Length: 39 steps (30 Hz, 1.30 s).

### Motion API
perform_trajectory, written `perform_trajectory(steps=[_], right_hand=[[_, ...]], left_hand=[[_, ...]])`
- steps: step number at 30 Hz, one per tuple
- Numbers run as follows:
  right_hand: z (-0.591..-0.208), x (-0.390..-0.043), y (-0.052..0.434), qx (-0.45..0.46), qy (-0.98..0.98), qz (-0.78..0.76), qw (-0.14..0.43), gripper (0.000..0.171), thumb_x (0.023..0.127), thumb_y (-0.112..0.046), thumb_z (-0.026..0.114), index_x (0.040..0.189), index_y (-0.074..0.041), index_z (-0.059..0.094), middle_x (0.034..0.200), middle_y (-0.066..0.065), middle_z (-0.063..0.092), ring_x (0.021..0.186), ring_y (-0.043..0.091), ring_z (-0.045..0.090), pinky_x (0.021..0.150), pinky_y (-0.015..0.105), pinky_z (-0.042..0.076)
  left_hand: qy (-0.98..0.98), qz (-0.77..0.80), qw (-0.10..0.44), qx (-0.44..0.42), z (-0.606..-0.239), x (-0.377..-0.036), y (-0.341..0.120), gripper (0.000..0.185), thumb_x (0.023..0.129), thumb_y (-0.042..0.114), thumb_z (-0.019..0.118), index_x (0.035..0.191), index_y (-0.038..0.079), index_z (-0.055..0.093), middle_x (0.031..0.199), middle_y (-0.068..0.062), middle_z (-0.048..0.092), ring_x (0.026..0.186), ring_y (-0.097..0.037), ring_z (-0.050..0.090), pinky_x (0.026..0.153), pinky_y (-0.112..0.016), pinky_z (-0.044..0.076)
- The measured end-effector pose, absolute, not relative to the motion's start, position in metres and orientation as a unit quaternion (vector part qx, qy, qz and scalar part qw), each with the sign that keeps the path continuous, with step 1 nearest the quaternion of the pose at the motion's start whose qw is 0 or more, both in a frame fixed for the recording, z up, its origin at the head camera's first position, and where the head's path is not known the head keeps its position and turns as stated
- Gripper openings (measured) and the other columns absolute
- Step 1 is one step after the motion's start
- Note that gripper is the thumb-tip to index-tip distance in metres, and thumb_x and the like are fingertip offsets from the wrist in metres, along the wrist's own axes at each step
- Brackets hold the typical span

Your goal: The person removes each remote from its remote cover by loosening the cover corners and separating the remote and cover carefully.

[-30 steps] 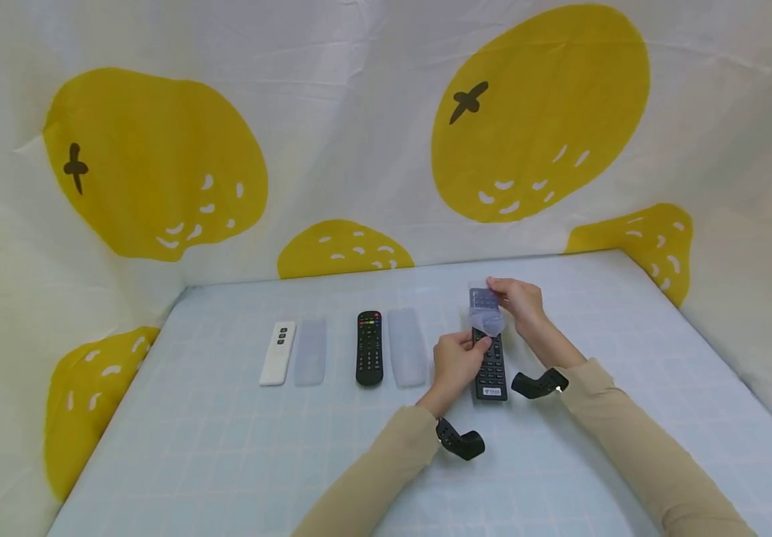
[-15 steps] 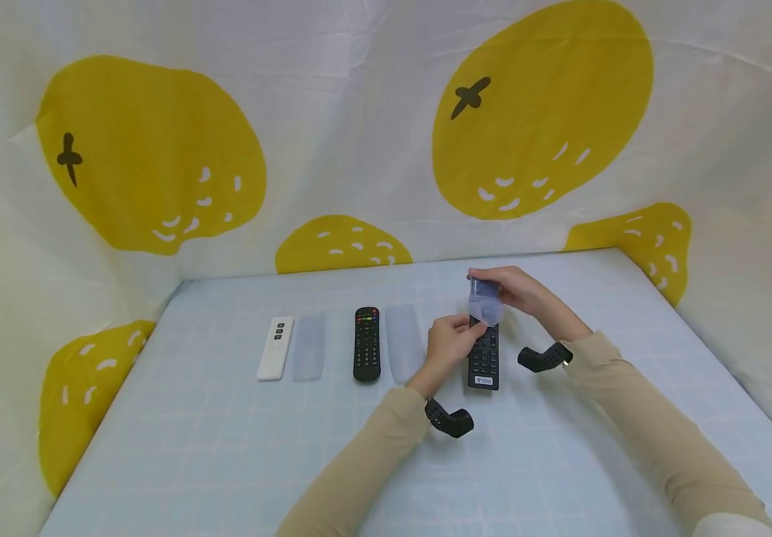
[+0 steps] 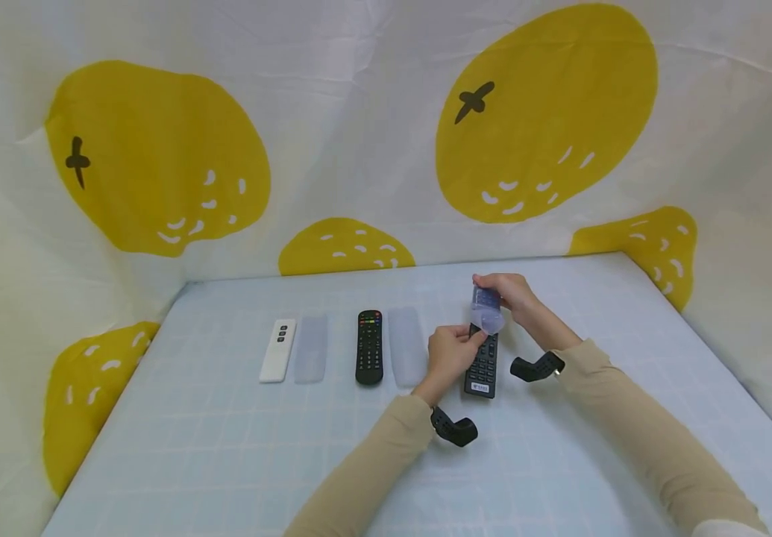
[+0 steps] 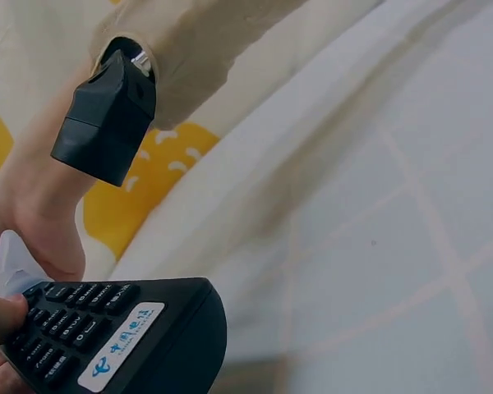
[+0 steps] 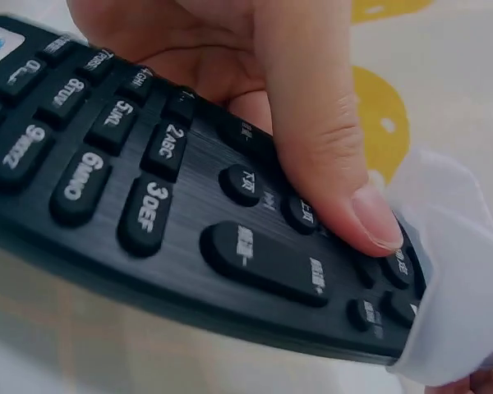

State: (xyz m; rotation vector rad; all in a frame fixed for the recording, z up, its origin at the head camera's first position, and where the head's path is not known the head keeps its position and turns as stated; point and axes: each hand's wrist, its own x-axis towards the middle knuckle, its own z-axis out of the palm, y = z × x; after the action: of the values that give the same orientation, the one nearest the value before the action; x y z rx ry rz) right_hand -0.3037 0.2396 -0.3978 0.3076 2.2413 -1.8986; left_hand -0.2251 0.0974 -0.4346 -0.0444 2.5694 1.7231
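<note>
Black remote point(image 3: 483, 362) right of frame centre, near end low, left hand point(image 3: 449, 353) gripping its middle, thumb on the keys, right hand point(image 3: 509, 292) pinching the clear silicone cover point(image 3: 485, 310) over its far end, second black remote point(image 3: 369, 347) and white remote point(image 3: 277, 350) lying left on the table point(image 3: 224, 447)

a: how are the hands?
b: left hand point(image 3: 451, 353) curled, thumb pressed flat on top. right hand point(image 3: 515, 295) further out, fingers pinching.
a: arms?
b: both forearms angled inward, sleeves tan.
</note>
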Motion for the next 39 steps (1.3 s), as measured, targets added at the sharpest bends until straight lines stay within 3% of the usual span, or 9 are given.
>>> perform_trajectory(steps=[8, 15, 17, 21, 26, 29, 32, 33, 39], right_hand=[[-0.401, -0.302, 0.235, 0.14, 0.741, -0.655, 0.042, 0.01, 0.086, -0.029, 0.07, 0.084, -0.02, 0.067, 0.069, -0.022, 0.061, 0.083, 0.006, 0.053, 0.08, 0.024, 0.04], [-0.399, -0.302, 0.237, 0.162, 0.727, -0.667, 0.025, 0.014, 0.084, -0.028, 0.073, 0.071, -0.028, 0.068, 0.066, -0.024, 0.064, 0.085, 0.006, 0.054, 0.088, 0.027, 0.041], [-0.4, -0.301, 0.239, 0.147, 0.738, -0.657, 0.041, 0.007, 0.085, -0.031, 0.072, 0.081, -0.025, 0.072, 0.069, -0.025, 0.064, 0.087, 0.005, 0.054, 0.096, 0.032, 0.041], [-0.403, -0.3, 0.242, 0.112, 0.743, -0.655, 0.085, 0.043, 0.087, -0.038, 0.069, 0.12, -0.01, 0.065, 0.088, -0.021, 0.062, 0.096, 0.004, 0.052, 0.107, 0.036, 0.038], [-0.409, -0.297, 0.244, 0.117, 0.683, -0.706, 0.147, 0.069, 0.09, -0.038, 0.065, 0.144, -0.002, 0.04, 0.119, -0.003, 0.057, 0.099, 0.002, 0.051, 0.09, 0.018, 0.044], [-0.414, -0.294, 0.245, 0.124, 0.647, -0.738, 0.144, 0.036, 0.093, -0.033, 0.063, 0.121, -0.01, 0.062, 0.101, -0.005, 0.066, 0.084, -0.001, 0.057, 0.074, 0.013, 0.048], [-0.415, -0.292, 0.243, 0.122, 0.658, -0.736, 0.1, 0.011, 0.094, -0.028, 0.062, 0.092, -0.017, 0.066, 0.075, -0.015, 0.064, 0.074, -0.002, 0.059, 0.068, 0.012, 0.049], [-0.415, -0.292, 0.242, 0.126, 0.665, -0.732, 0.079, 0.012, 0.093, -0.026, 0.063, 0.083, -0.019, 0.064, 0.072, -0.016, 0.065, 0.072, -0.002, 0.059, 0.067, 0.012, 0.05], [-0.408, -0.302, 0.238, 0.145, 0.691, -0.708, 0.027, 0.011, 0.09, -0.022, 0.067, 0.079, -0.022, 0.066, 0.071, -0.017, 0.065, 0.07, 0.0, 0.059, 0.066, 0.012, 0.051]], left_hand=[[0.827, 0.562, 0.014, -0.017, -0.433, -0.223, 0.099, 0.033, 0.083, 0.026, 0.074, 0.105, 0.001, 0.073, 0.095, -0.012, 0.074, 0.087, -0.017, 0.073, 0.072, -0.026, 0.058], [0.83, 0.557, 0.013, -0.027, -0.431, -0.22, 0.102, 0.031, 0.083, 0.024, 0.075, 0.104, 0.001, 0.073, 0.094, -0.012, 0.075, 0.085, -0.017, 0.073, 0.071, -0.027, 0.058], [0.83, 0.556, 0.016, -0.035, -0.431, -0.22, 0.103, 0.032, 0.083, 0.024, 0.075, 0.104, 0.001, 0.073, 0.095, -0.012, 0.075, 0.086, -0.017, 0.073, 0.073, -0.028, 0.058], [0.834, 0.55, 0.011, -0.037, -0.429, -0.221, 0.101, 0.03, 0.082, 0.023, 0.075, 0.103, 0.001, 0.074, 0.095, -0.011, 0.075, 0.086, -0.016, 0.073, 0.073, -0.029, 0.058], [0.835, 0.549, -0.012, -0.039, -0.428, -0.223, 0.096, 0.03, 0.081, 0.022, 0.075, 0.101, 0.0, 0.074, 0.093, -0.012, 0.075, 0.085, -0.016, 0.073, 0.072, -0.026, 0.058], [0.833, 0.55, -0.02, -0.051, -0.429, -0.224, 0.095, 0.033, 0.081, 0.023, 0.076, 0.103, -0.001, 0.073, 0.094, -0.013, 0.075, 0.087, -0.017, 0.073, 0.073, -0.026, 0.057], [0.831, 0.553, -0.02, -0.056, -0.431, -0.225, 0.095, 0.034, 0.081, 0.023, 0.076, 0.104, -0.002, 0.073, 0.096, -0.014, 0.074, 0.088, -0.019, 0.073, 0.075, -0.027, 0.058], [0.831, 0.554, -0.02, -0.053, -0.431, -0.225, 0.094, 0.034, 0.081, 0.023, 0.076, 0.104, -0.002, 0.072, 0.096, -0.015, 0.074, 0.088, -0.019, 0.073, 0.074, -0.027, 0.058], [0.82, 0.57, -0.009, -0.04, -0.429, -0.223, 0.095, 0.036, 0.083, 0.023, 0.074, 0.108, -0.002, 0.071, 0.102, -0.017, 0.072, 0.093, -0.021, 0.072, 0.077, -0.029, 0.058]])
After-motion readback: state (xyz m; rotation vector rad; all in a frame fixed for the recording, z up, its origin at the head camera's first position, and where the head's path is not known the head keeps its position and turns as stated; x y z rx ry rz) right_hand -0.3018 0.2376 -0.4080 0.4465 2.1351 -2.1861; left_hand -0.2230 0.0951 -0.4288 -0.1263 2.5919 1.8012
